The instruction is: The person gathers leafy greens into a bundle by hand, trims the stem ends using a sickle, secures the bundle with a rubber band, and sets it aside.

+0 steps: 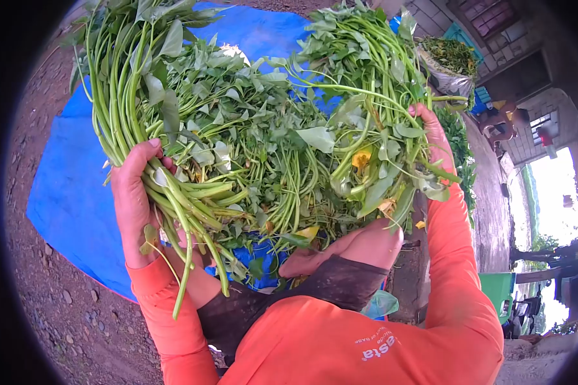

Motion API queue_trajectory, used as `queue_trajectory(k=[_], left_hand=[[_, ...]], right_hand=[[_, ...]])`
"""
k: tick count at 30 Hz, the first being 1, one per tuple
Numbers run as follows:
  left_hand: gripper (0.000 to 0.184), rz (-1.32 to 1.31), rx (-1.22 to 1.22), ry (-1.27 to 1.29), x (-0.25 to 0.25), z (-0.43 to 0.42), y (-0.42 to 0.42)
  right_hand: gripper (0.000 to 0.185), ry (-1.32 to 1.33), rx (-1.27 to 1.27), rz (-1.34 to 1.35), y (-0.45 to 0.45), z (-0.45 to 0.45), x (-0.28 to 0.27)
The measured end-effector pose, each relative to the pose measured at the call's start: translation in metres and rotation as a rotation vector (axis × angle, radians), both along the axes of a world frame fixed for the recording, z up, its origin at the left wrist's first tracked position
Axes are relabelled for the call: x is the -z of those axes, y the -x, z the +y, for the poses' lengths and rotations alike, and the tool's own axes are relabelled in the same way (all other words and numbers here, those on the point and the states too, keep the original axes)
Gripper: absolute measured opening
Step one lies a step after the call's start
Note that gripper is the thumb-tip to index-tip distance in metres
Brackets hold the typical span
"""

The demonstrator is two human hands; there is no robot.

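My left hand (135, 186) is closed round a thick bunch of long green stems (119, 109), with leaves at the top and the stem ends hanging below my fingers. On the right, my right hand (435, 135) grips the edge of a leafy bundle (379, 109) that has curled stems and some yellow leaves. Part of that hand's fingers is hidden by the greens. A large pile of leafy stems (250, 128) lies between my hands, in front of my bent legs.
A blue tarp (77, 199) lies under the greens on stony ground. More leaves fill a sack (453, 80) at the upper right. People (501, 122) are farther back by a block wall. A green plastic object (496, 292) stands at the right.
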State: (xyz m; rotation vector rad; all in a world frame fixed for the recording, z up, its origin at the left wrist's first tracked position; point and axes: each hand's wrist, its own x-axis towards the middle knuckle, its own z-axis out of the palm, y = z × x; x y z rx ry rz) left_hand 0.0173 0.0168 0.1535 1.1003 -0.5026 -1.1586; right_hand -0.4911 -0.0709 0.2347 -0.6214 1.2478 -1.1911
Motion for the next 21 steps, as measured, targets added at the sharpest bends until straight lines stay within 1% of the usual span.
queue_trajectory(k=[1,4,5,7,8,10,13,14,15,17,19,21], left_hand=[[0.019,-0.01,0.001,0.005,-0.003,0.001,0.002],[0.019,-0.028,-0.028,0.008,-0.007,0.002,0.003],[0.019,-0.04,-0.023,0.004,-0.006,0.003,0.001],[0.02,-0.07,-0.019,-0.009,-0.002,0.006,-0.006],[0.02,-0.065,-0.024,-0.008,-0.002,0.007,-0.008],[0.02,-0.062,-0.038,-0.023,-0.001,0.008,-0.012],[0.02,-0.026,-0.072,-0.021,0.005,0.015,-0.023],[0.02,-0.026,-0.08,-0.03,0.009,0.018,-0.026],[0.021,-0.014,-0.07,-0.022,0.015,0.019,-0.032],[0.022,-0.021,-0.08,-0.046,0.022,0.022,-0.04],[0.022,-0.053,-0.103,-0.024,0.019,0.023,-0.04],[0.022,-0.05,-0.112,-0.036,0.02,0.022,-0.04]], right_hand=[[0.02,0.11,-0.054,0.052,0.003,0.004,-0.011],[0.03,0.297,-0.238,0.584,0.004,-0.032,-0.031],[0.04,0.345,-0.208,0.826,-0.001,-0.035,-0.03],[0.06,0.436,-0.141,1.303,-0.039,-0.038,-0.02],[0.094,0.634,-0.139,1.37,-0.053,-0.042,0.001],[0.116,0.255,-0.152,1.616,-0.108,-0.026,0.014],[0.123,0.246,-0.27,1.73,-0.153,-0.01,0.096],[0.12,0.258,-0.503,1.667,-0.162,0.007,0.116],[0.108,0.479,-0.628,1.431,-0.153,0.007,0.151],[0.087,0.498,-0.648,1.037,-0.13,0.008,0.211],[0.067,0.184,-0.481,0.779,-0.113,-0.004,0.234],[0.051,0.149,-0.343,0.88,-0.096,-0.007,0.269]])
